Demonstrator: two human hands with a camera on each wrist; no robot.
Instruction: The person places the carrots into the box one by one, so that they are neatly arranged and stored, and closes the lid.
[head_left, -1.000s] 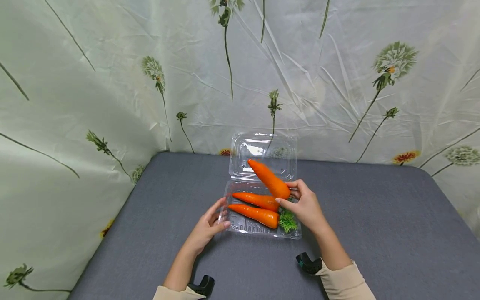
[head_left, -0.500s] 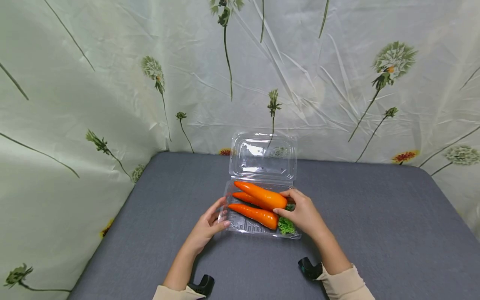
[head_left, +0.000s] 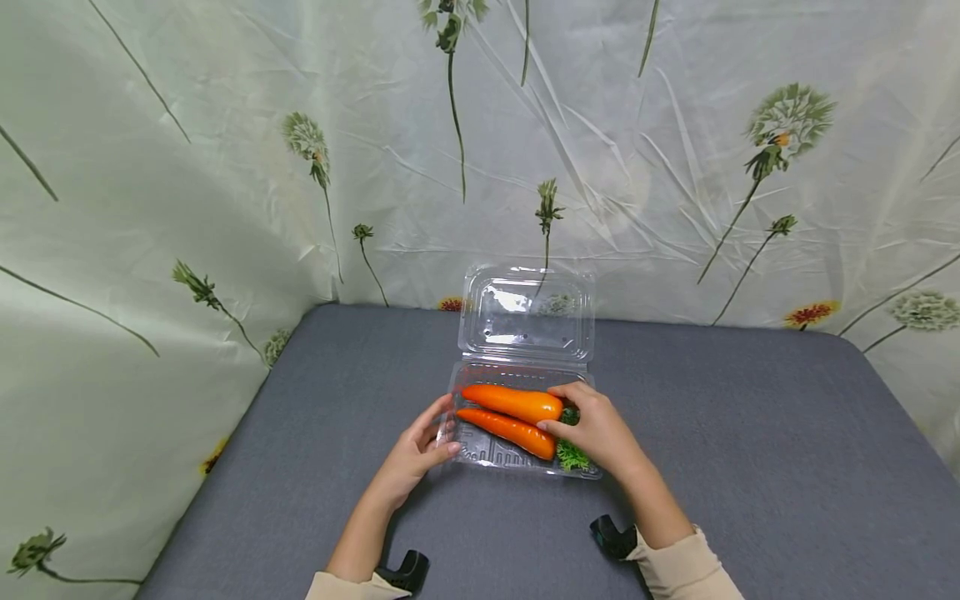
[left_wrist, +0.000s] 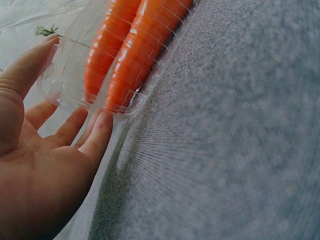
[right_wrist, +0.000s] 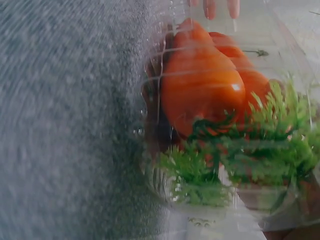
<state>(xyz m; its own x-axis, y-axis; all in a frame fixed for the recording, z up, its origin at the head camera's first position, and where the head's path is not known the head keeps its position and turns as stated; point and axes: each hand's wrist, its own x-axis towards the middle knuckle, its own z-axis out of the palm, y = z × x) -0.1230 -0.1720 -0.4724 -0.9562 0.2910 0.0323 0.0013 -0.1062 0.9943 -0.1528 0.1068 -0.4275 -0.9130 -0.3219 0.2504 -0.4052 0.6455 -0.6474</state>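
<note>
A clear plastic clamshell container (head_left: 510, 462) lies opened out on the table, its lid (head_left: 525, 321) tipped back. My right hand (head_left: 598, 421) holds an orange carrot (head_left: 510, 402) by its thick end, inside the tray part. Nearer me lies another carrot (head_left: 510, 432); a third is hidden, apparently under the held one. Green leafy tops (head_left: 572, 454) show beside my right thumb and, through the plastic, in the right wrist view. My left hand (head_left: 411, 457) touches the container's left end. In the left wrist view its fingertips (left_wrist: 104, 122) rest against the wall, loosely extended.
The grey table (head_left: 315, 400) reaches out on both sides of the container. Behind it hangs a pale curtain (head_left: 660, 200) printed with dandelions. Black wrist cameras (head_left: 408, 572) sit at both cuffs.
My right hand has lowered the carrot from a tilted position above the tray down into it, moving slightly left and toward me. The left hand has stayed put.
</note>
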